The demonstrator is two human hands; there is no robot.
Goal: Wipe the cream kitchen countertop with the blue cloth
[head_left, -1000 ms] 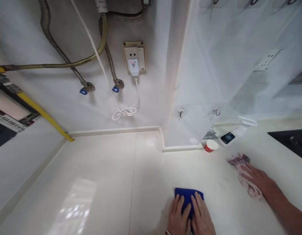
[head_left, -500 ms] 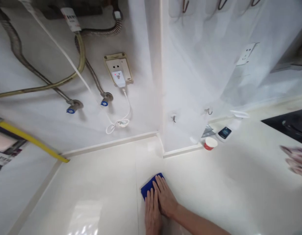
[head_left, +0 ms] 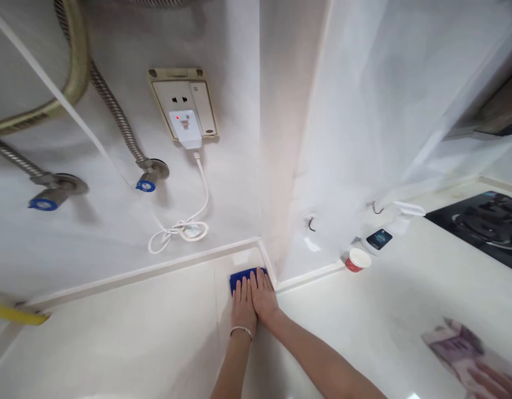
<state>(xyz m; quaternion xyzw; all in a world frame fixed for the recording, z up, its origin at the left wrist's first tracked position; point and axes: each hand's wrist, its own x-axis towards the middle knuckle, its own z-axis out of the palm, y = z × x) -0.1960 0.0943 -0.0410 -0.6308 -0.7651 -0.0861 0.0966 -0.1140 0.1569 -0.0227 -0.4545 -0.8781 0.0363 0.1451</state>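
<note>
A folded blue cloth [head_left: 243, 277] lies on the white countertop [head_left: 156, 332], close to the inner corner of the wall. My left hand [head_left: 243, 307], with a bracelet at the wrist, rests flat on the cloth, fingers stretched forward. Beside it and touching it, my right hand [head_left: 264, 296] also presses flat on the cloth near the corner ledge. The fingers of both hands are straight, not curled round the cloth. The palms hide its near part.
A paper cup [head_left: 358, 260] and a white spray bottle [head_left: 378, 239] stand along the right wall, before a black stove [head_left: 489, 221]. Another person's hand [head_left: 492, 379] is on a pinkish patterned cloth [head_left: 455, 349]. A plugged-in socket [head_left: 185, 108] and valves [head_left: 148, 180] are on the left wall.
My hands have slid the blue cloth forward into the corner by the wall ledge. The view has moved closer to the wall. The other person's hand and cloth show further into view.
</note>
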